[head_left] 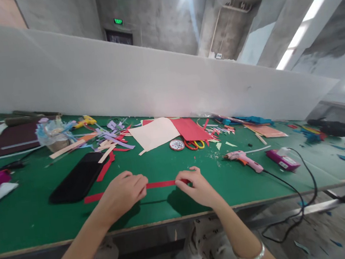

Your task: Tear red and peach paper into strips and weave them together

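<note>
A long red paper strip point(160, 184) lies across the green table point(30, 220) near its front edge. My left hand point(124, 192) is closed over the strip toward its left part. The fingers of my right hand point(197, 187) pinch the strip's right end. The strip's left end point(93, 198) sticks out past my left hand. A black phone point(79, 182) lies just left of my left hand.
A pink glue gun point(244, 159) with a black cord lies to the right. Farther back lie a cream sheet point(156, 133), a red sheet point(191, 129), scissors point(194, 144), a tape roll point(177, 144) and several paper scraps. A white partition point(154, 81) runs behind.
</note>
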`<state>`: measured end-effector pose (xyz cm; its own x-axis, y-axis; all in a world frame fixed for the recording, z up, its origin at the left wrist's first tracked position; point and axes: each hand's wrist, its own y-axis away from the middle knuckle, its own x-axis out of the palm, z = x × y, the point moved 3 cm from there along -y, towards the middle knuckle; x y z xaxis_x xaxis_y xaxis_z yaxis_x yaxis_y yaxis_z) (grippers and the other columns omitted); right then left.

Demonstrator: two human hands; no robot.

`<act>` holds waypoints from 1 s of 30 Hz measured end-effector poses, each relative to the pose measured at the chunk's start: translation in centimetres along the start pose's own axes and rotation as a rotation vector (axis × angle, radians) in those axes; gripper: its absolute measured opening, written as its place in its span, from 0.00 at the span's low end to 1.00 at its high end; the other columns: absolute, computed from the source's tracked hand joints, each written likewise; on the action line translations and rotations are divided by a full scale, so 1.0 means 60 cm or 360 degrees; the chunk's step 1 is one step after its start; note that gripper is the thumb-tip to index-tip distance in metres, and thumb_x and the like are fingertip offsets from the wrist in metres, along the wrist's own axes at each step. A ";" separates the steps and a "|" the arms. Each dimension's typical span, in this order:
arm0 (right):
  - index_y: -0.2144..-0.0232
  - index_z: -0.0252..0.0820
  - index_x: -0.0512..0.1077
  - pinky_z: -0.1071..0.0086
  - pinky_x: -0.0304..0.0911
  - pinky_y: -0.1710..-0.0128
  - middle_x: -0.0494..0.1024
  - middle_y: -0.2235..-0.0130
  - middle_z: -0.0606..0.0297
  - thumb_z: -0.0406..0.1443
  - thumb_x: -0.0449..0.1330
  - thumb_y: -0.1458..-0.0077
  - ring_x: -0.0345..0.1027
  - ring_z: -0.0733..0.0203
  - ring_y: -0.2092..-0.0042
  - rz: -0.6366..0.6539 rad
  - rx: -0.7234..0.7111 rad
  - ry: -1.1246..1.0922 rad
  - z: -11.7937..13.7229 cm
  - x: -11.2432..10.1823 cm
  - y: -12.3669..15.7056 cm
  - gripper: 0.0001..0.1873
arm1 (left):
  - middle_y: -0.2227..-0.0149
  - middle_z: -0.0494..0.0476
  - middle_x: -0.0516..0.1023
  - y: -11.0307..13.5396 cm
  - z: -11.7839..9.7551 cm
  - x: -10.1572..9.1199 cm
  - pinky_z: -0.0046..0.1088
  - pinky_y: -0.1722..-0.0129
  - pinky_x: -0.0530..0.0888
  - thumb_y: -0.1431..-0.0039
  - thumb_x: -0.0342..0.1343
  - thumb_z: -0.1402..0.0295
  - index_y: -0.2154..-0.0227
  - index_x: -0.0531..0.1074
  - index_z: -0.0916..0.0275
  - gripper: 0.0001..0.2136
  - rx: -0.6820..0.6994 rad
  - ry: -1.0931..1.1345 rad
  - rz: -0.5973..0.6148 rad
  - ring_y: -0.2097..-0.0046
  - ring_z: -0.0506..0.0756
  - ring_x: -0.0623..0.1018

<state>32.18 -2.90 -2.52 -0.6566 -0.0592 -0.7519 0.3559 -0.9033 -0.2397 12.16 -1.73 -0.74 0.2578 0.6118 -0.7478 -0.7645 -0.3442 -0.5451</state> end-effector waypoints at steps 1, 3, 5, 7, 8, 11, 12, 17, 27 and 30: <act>0.75 0.41 0.65 0.63 0.41 0.51 0.66 0.76 0.74 0.37 0.48 0.42 0.58 0.70 0.72 -0.0016 0.0022 -0.0007 -0.007 -0.007 0.001 0.11 | 0.82 0.48 0.67 0.004 0.008 -0.003 0.27 0.71 0.60 0.43 0.39 0.78 0.80 0.63 0.61 0.14 -0.0016 -0.0030 -0.0005 0.80 0.50 0.65; 0.76 0.41 0.64 0.62 0.41 0.51 0.65 0.76 0.74 0.37 0.49 0.43 0.58 0.69 0.73 -0.0051 0.0066 -0.0007 -0.022 -0.020 0.005 0.11 | 0.82 0.48 0.68 0.015 0.026 -0.006 0.27 0.71 0.60 0.43 0.39 0.77 0.80 0.63 0.61 0.13 -0.0078 -0.0080 0.0007 0.79 0.50 0.65; 0.76 0.41 0.64 0.62 0.42 0.51 0.64 0.77 0.74 0.38 0.49 0.43 0.57 0.69 0.73 -0.0077 0.0102 0.0002 -0.034 -0.030 0.010 0.12 | 0.81 0.48 0.68 0.028 0.043 -0.008 0.28 0.71 0.60 0.43 0.40 0.75 0.80 0.63 0.61 0.13 -0.0158 -0.0094 0.0040 0.79 0.50 0.66; 0.76 0.41 0.64 0.63 0.43 0.52 0.63 0.78 0.75 0.38 0.49 0.43 0.57 0.69 0.74 -0.0092 0.0122 0.0016 -0.046 -0.039 0.014 0.12 | 0.82 0.48 0.67 0.043 0.062 -0.010 0.28 0.72 0.60 0.43 0.40 0.74 0.80 0.63 0.60 0.12 -0.0266 -0.0060 0.0073 0.79 0.51 0.66; 0.76 0.41 0.64 0.63 0.44 0.52 0.62 0.78 0.75 0.39 0.49 0.43 0.57 0.69 0.74 -0.0099 0.0123 0.0024 -0.051 -0.043 0.016 0.12 | 0.82 0.49 0.67 0.051 0.072 -0.012 0.28 0.72 0.59 0.44 0.40 0.72 0.80 0.64 0.60 0.12 -0.0340 -0.0026 0.0092 0.78 0.51 0.66; 0.78 0.41 0.64 0.65 0.47 0.55 0.62 0.80 0.74 0.39 0.48 0.43 0.56 0.68 0.75 -0.0168 0.0117 0.0029 -0.066 -0.057 0.021 0.14 | 0.81 0.49 0.68 0.081 0.109 -0.019 0.27 0.75 0.57 0.45 0.42 0.69 0.79 0.65 0.59 0.11 -0.0672 0.0092 0.0184 0.77 0.52 0.67; 0.79 0.41 0.63 0.66 0.49 0.56 0.63 0.80 0.74 0.39 0.48 0.43 0.57 0.68 0.75 -0.0203 0.0120 0.0026 -0.070 -0.060 0.022 0.15 | 0.81 0.49 0.68 0.092 0.122 -0.022 0.26 0.75 0.56 0.45 0.43 0.68 0.79 0.65 0.59 0.10 -0.0818 0.0116 0.0212 0.76 0.53 0.67; 0.74 0.42 0.67 0.61 0.44 0.52 0.70 0.77 0.72 0.37 0.48 0.43 0.62 0.67 0.72 -0.0268 0.0079 0.0198 -0.056 -0.041 0.017 0.12 | 0.77 0.50 0.69 0.109 0.138 -0.031 0.26 0.74 0.58 0.45 0.42 0.66 0.75 0.67 0.58 0.11 -0.1257 0.0109 -0.0050 0.74 0.53 0.69; 0.78 0.42 0.66 0.61 0.36 0.49 0.71 0.79 0.75 0.28 0.52 0.51 0.61 0.70 0.72 -0.0613 -0.0529 0.0465 0.021 0.002 0.003 0.07 | 0.66 0.52 0.75 -0.002 -0.012 0.016 0.33 0.53 0.61 0.40 0.43 0.61 0.66 0.69 0.59 0.12 -0.0321 0.0838 0.0277 0.63 0.52 0.71; 0.76 0.42 0.66 0.61 0.37 0.49 0.71 0.77 0.74 0.29 0.52 0.51 0.62 0.69 0.71 -0.0635 -0.0520 0.0581 0.021 0.004 0.002 0.06 | 0.75 0.49 0.74 -0.005 -0.017 0.015 0.27 0.66 0.63 0.36 0.38 0.65 0.72 0.68 0.61 0.16 -0.0312 0.0950 0.0359 0.73 0.50 0.68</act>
<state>31.26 -3.57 -1.95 -0.5320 0.4561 -0.7133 0.3530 -0.6463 -0.6765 13.23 -1.81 -1.63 0.4301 0.0295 -0.9023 -0.7309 -0.5753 -0.3672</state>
